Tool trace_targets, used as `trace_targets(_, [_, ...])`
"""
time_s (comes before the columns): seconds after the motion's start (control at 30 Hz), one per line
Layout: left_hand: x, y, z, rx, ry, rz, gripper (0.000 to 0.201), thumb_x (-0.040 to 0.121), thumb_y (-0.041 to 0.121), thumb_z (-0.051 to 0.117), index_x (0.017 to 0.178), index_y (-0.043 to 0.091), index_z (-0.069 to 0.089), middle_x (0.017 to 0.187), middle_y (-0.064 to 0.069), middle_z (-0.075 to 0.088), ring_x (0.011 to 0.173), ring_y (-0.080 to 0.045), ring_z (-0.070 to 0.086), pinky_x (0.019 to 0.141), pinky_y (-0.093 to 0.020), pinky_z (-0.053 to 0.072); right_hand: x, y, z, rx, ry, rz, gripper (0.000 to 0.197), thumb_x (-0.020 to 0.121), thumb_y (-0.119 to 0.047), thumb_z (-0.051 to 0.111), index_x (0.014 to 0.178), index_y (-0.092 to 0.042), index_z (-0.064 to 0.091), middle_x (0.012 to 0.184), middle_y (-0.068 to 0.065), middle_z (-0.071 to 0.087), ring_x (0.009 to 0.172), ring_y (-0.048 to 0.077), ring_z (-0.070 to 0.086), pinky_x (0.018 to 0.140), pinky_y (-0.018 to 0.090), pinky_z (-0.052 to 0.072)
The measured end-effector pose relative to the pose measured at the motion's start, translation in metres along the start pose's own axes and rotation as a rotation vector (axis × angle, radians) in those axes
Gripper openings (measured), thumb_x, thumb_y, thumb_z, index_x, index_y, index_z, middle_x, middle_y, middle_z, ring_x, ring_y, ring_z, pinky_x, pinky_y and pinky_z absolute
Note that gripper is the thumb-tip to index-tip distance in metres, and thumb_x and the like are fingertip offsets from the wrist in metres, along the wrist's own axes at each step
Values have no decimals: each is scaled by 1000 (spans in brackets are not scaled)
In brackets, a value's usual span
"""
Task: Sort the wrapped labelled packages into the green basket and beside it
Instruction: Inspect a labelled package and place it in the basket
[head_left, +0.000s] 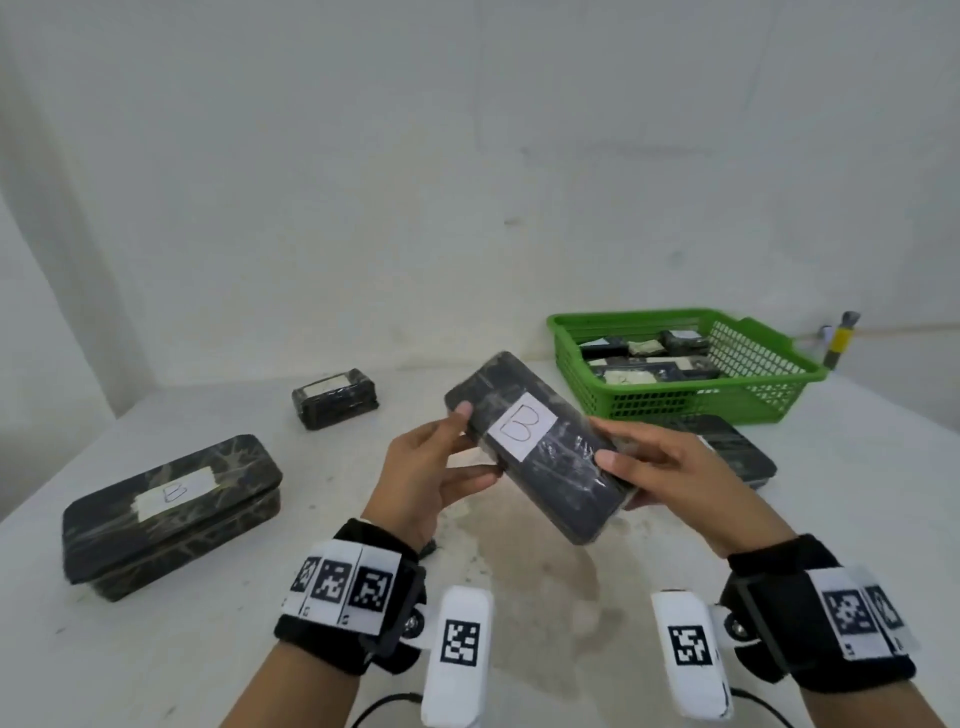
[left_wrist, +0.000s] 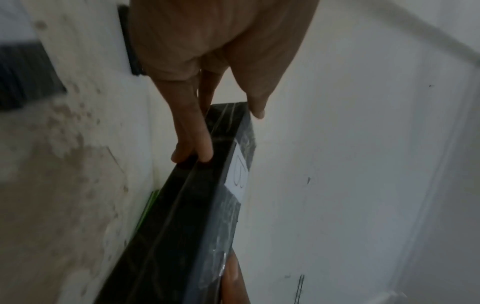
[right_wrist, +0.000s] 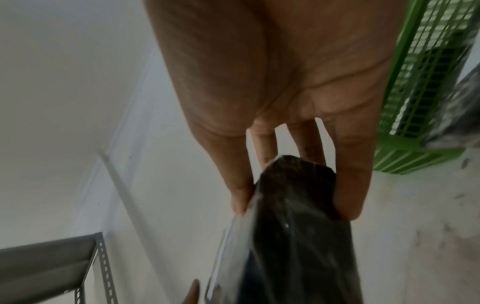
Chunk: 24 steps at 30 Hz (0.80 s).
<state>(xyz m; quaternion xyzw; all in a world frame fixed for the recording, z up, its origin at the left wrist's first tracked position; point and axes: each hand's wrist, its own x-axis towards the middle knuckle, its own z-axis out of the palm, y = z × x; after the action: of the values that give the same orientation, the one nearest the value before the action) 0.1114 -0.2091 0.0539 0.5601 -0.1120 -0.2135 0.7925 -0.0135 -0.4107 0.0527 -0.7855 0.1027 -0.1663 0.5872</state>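
Observation:
Both hands hold a flat black wrapped package (head_left: 540, 447) with a white label marked "B" above the table, tilted. My left hand (head_left: 441, 467) grips its left edge, thumb on top, fingers beneath; the same package (left_wrist: 197, 195) shows in the left wrist view. My right hand (head_left: 639, 467) pinches its right end, seen also as the package (right_wrist: 293, 226) in the right wrist view. The green basket (head_left: 769, 384) stands at the back right with several wrapped packages inside. Another flat package (head_left: 737, 452) lies in front of the basket, partly hidden by my right hand.
A large black wrapped box (head_left: 171, 514) labelled "B" sits at the left of the white table (head_left: 519, 597). A small wrapped package (head_left: 335, 397) lies at the back centre. A white wall runs behind. A grey metal shelf (right_wrist: 52, 263) shows in the right wrist view.

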Motion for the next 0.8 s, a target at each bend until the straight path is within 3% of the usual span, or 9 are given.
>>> trace_targets(0.17, [12, -36, 62, 17, -94, -79, 23, 93, 20, 65, 107, 2, 64, 107, -19, 69, 72, -31, 74, 61, -30, 61, -23, 18, -69, 48, 172, 116, 32, 88, -22, 69, 120, -23, 70, 97, 6, 77, 79, 15, 69, 63, 24, 53])
trace_targets(0.37, [20, -86, 109, 93, -49, -169, 6, 96, 10, 60, 98, 5, 63, 97, -17, 67, 70, -28, 71, 58, -30, 60, -44, 43, -156, 27, 447, 236, 27, 91, -16, 67, 117, -11, 71, 95, 12, 74, 72, 21, 61, 55, 22, 55])
trace_targets(0.53, [29, -104, 113, 138, -27, -255, 11, 98, 10, 54, 96, 5, 64, 94, -13, 68, 74, -25, 69, 52, -23, 58, -45, 58, -206, 15, 511, 303, 23, 93, -14, 64, 115, -10, 69, 100, 8, 69, 78, 15, 63, 63, 26, 58])
trace_targets(0.63, [32, -105, 106, 117, -9, -297, 12, 98, 11, 54, 96, 4, 63, 96, -14, 67, 78, -27, 69, 50, -23, 56, -37, 68, -223, 8, 524, 347, 25, 93, -14, 65, 116, -6, 68, 104, 11, 68, 80, 17, 63, 75, 36, 58])
trace_targets(0.7, [33, -106, 103, 92, -3, -299, 12, 97, 11, 54, 96, 2, 62, 95, -15, 66, 75, -26, 71, 50, -23, 57, -30, 77, -229, 7, 521, 382, 26, 93, -14, 65, 117, -4, 68, 101, 13, 68, 80, 19, 63, 84, 43, 56])
trace_targets(0.8, [32, -108, 100, 89, -15, -297, 14, 98, 10, 52, 96, 1, 62, 93, -16, 66, 65, -20, 73, 53, -23, 58, -20, 87, -232, 6, 505, 421, 25, 94, -13, 64, 116, -2, 68, 95, 10, 66, 76, 17, 61, 85, 43, 54])
